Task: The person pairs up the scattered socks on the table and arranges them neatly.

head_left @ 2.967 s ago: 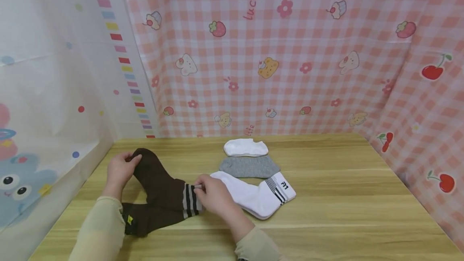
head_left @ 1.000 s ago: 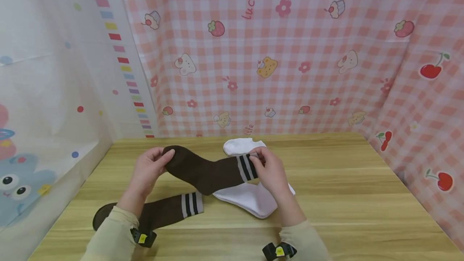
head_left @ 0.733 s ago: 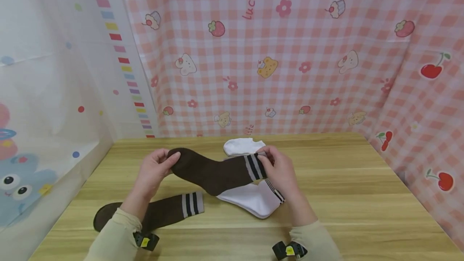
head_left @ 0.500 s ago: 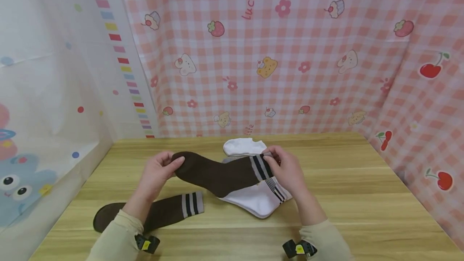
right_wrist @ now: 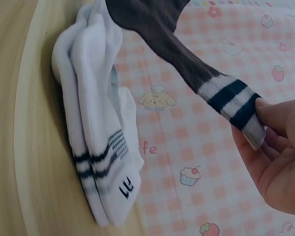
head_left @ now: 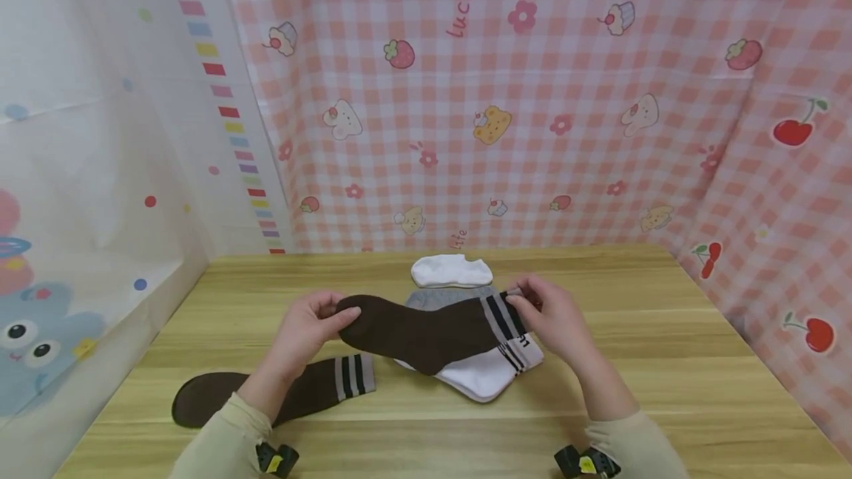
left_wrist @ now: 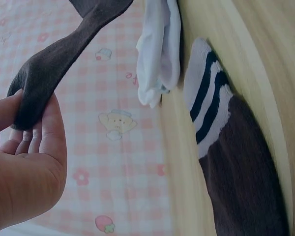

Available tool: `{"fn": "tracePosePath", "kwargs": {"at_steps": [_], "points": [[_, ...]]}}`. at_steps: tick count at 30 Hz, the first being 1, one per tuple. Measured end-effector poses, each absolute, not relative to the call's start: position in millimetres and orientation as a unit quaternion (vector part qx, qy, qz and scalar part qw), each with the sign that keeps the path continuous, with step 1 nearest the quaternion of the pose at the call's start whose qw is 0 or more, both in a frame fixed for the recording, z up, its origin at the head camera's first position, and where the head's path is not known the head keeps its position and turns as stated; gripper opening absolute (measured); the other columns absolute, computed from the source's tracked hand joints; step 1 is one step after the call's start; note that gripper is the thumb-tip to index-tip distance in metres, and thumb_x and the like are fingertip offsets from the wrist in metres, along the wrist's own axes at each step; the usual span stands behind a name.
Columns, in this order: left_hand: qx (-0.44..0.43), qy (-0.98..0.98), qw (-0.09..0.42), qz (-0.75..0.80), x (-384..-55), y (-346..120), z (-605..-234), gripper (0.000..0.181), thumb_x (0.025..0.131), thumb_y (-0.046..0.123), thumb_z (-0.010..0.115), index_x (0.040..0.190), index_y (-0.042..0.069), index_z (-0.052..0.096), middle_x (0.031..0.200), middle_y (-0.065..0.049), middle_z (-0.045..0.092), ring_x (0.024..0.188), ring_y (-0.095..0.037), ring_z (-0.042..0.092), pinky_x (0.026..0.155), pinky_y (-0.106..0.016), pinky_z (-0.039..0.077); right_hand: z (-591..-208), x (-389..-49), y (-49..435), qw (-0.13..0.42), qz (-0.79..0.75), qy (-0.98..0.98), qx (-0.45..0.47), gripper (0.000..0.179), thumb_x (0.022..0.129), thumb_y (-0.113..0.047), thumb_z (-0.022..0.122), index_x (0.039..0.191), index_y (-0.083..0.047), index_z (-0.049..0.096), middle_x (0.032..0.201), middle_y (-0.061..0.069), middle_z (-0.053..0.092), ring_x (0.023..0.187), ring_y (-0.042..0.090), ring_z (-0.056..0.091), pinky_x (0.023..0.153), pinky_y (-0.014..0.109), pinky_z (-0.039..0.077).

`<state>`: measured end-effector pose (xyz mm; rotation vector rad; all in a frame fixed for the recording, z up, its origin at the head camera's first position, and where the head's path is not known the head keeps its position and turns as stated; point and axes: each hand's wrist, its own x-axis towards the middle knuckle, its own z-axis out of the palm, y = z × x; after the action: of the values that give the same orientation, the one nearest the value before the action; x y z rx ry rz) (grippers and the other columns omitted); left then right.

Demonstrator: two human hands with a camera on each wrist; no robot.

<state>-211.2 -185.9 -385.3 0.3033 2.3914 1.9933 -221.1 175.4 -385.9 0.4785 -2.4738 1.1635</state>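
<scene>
A dark brown sock [head_left: 413,331] with a grey and black striped cuff is stretched between my two hands above the table. My left hand [head_left: 308,333] pinches its toe end, thumb on the near side. At the other end my right hand [head_left: 554,320] pinches the striped cuff [right_wrist: 231,103]. Behind and below the held sock lie white socks [head_left: 482,379] with black stripes, partly covered in the head view; the right wrist view shows two of them stacked. A second brown sock [head_left: 319,388] lies flat near my left forearm, which hides part of it.
Farther back on the wooden table [head_left: 665,361] are a grey sock [head_left: 442,296], partly hidden, and a low white sock [head_left: 452,270]. A pink checked curtain [head_left: 426,94] hangs behind the table, and a white sheet [head_left: 120,168] at the left.
One brown sock has been lifted off the other and carried right, over the white socks. Over the last second both hands have moved right and slightly lower with it.
</scene>
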Motion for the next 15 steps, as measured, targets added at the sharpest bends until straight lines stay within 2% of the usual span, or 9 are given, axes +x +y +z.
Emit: {"fn": "tracePosePath", "kwargs": {"at_steps": [6, 15], "points": [[0.102, 0.778, 0.017, 0.62, -208, -181, -384, 0.02, 0.091, 0.011, 0.072, 0.095, -0.007, 0.063, 0.081, -0.006, 0.069, 0.076, -0.015, 0.064, 0.069, -0.03, 0.055, -382, -217, 190, 0.147, 0.41, -0.877, 0.203, 0.007, 0.091, -0.004, 0.07, 0.097, -0.007, 0.067, 0.086, 0.0, 0.065, 0.072, 0.009, 0.056, 0.065, 0.027, 0.049], [0.137, 0.786, 0.044, 0.601, -201, -173, -382, 0.02, 0.09, 0.011, 0.073, 0.092, -0.006, 0.064, 0.077, -0.007, 0.066, 0.071, -0.014, 0.062, 0.064, -0.028, 0.053, -377, -211, 208, 0.078, 0.428, -0.86, 0.266, 0.009, 0.092, -0.003, 0.067, 0.098, -0.01, 0.065, 0.09, 0.0, 0.064, 0.076, 0.009, 0.057, 0.065, 0.026, 0.05]]}}
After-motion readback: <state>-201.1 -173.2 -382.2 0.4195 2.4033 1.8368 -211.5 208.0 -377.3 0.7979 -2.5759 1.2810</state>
